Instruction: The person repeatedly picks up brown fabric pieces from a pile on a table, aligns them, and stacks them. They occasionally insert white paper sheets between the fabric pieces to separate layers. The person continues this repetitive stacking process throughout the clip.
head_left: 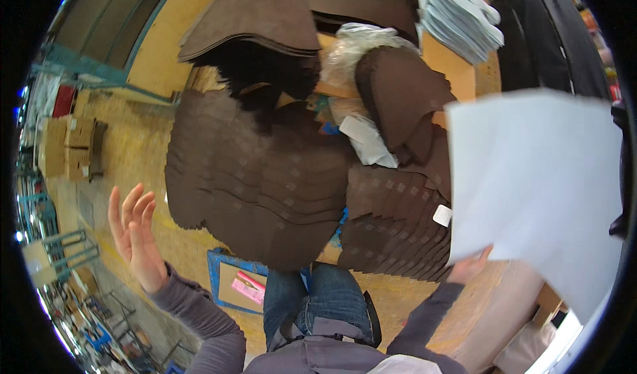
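My right hand (470,266) grips the lower left edge of a large white sheet (534,195), which stands out to the right and bends at its lower corner. Its thumb lies on the sheet's face, while the other fingers are mostly hidden. Raised at the left, my left hand (137,241) is open, fingers apart, and touches nothing. Between the hands spread overlapping dark brown cut pieces (265,181), fanned out in rows. A narrower fanned row of brown pieces (398,231) lies nearer the right hand, with a small white tag (442,215) at its edge.
Stacked brown pieces (255,15) and crumpled clear plastic (352,45) lie farther back. Pale grey cut shapes (461,19) are piled at the far right. Below the table edge, a blue-edged board (215,274) carries a pink packet (248,286). Cardboard boxes (76,138) stand at the left.
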A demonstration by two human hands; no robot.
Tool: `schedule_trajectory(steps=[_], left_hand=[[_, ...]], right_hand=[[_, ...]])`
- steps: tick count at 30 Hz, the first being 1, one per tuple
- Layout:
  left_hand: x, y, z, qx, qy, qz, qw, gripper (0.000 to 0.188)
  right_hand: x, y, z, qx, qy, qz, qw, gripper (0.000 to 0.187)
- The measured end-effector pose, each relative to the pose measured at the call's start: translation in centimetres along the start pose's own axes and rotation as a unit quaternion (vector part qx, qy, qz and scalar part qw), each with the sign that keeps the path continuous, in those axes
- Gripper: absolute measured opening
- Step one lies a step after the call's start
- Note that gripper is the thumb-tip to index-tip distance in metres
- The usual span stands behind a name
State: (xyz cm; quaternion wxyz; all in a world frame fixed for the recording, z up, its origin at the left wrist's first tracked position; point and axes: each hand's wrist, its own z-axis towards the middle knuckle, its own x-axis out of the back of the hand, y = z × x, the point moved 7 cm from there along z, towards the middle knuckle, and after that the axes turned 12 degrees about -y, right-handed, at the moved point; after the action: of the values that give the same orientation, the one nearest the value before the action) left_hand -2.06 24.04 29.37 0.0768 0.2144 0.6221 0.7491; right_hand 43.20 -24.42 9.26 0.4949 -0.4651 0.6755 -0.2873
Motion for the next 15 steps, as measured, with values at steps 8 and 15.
schedule_trajectory(steps=[8,15], left_hand=[[-1.1,-3.2,-0.9,0.070,0.029,-0.053,0.996,0.042],[0.3,-3.9,-1.6,0.097,0.056,-0.019,0.994,0.039]], right_hand=[[15.4,11.6,-7.7,-0.113,0.025,-0.152,0.982,0.045],[17.0,9.2,-6.3,-0.005,0.202,-0.453,0.868,0.057]])
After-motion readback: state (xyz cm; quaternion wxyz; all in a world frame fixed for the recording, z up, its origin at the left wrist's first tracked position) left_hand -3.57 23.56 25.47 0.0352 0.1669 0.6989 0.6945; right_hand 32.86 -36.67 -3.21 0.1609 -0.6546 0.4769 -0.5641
